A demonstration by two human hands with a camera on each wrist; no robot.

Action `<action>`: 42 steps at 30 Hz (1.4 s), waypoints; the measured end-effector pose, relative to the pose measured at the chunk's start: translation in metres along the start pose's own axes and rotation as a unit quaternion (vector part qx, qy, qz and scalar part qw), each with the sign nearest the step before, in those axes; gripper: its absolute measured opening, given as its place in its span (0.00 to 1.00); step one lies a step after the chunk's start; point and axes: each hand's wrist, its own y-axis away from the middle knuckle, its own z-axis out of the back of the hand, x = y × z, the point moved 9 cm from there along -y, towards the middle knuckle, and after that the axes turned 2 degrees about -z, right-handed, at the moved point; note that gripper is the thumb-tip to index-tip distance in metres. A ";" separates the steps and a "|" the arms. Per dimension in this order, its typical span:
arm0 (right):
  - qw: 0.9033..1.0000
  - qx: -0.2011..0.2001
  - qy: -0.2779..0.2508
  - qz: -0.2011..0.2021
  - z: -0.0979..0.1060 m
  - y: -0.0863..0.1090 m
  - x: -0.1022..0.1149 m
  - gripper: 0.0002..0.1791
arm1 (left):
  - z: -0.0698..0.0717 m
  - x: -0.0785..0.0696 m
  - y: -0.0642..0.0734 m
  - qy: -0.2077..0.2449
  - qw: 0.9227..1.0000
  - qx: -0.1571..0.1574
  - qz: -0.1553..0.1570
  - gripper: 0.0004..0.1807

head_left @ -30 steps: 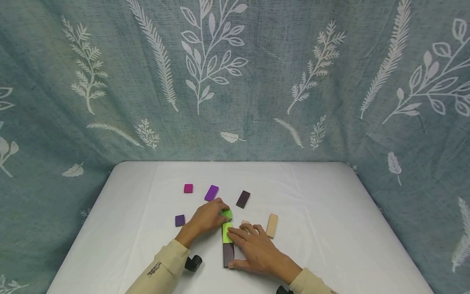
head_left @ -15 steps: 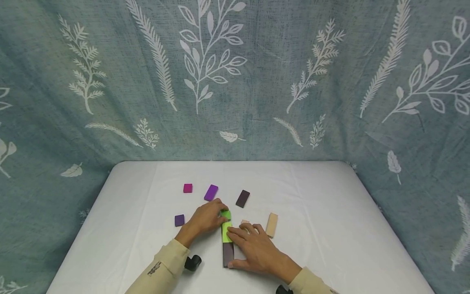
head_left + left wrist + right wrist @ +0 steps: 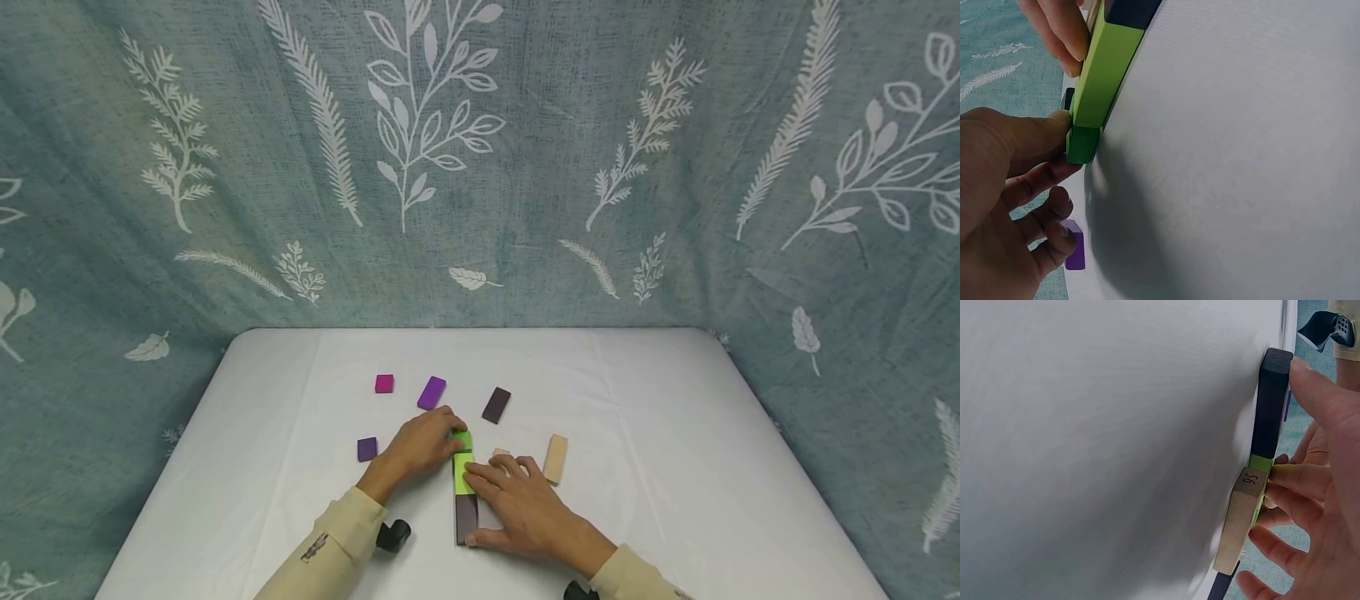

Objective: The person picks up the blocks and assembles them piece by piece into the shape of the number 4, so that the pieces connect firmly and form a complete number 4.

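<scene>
A row of blocks lies in front of me: a dark grey block [image 3: 466, 521] nearest, a lime block [image 3: 463, 474] beyond it, and a green block [image 3: 462, 440] at the far end. My left hand [image 3: 426, 442] pinches the green block between thumb and index finger; its other fingers are loosely bent in the left wrist view. My right hand [image 3: 525, 510] rests along the row's right side, fingers spread. Its index fingertip touches the lime block and its thumb the dark grey one. Beneath that hand is a wooden block [image 3: 1239, 522] marked with digits, mostly hidden from above.
Loose on the white table [image 3: 637, 375] lie a magenta block [image 3: 384, 383], a purple block [image 3: 432, 393], a dark brown block [image 3: 497, 406], a deep violet block [image 3: 367, 449] and a tan block [image 3: 556, 460]. A patterned cloth [image 3: 525, 167] hangs behind the table.
The green block has turned slightly, so its near edge now lies straight across the lime block's far end. Left fingertips shifted a little with it; the right hand stays put.
</scene>
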 end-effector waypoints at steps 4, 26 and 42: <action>1.000 0.004 0.002 -0.003 0.000 0.000 -0.001 0.46 | 0.000 -0.001 0.000 0.006 1.000 0.006 -0.001 0.14; 1.000 -0.018 0.015 0.016 0.001 -0.002 0.001 0.45 | 0.001 -0.002 0.002 0.023 1.000 0.012 0.002 0.14; 1.000 0.004 -0.008 -0.004 0.001 -0.005 -0.004 0.53 | 0.000 -0.001 0.002 0.012 1.000 0.009 -0.010 0.16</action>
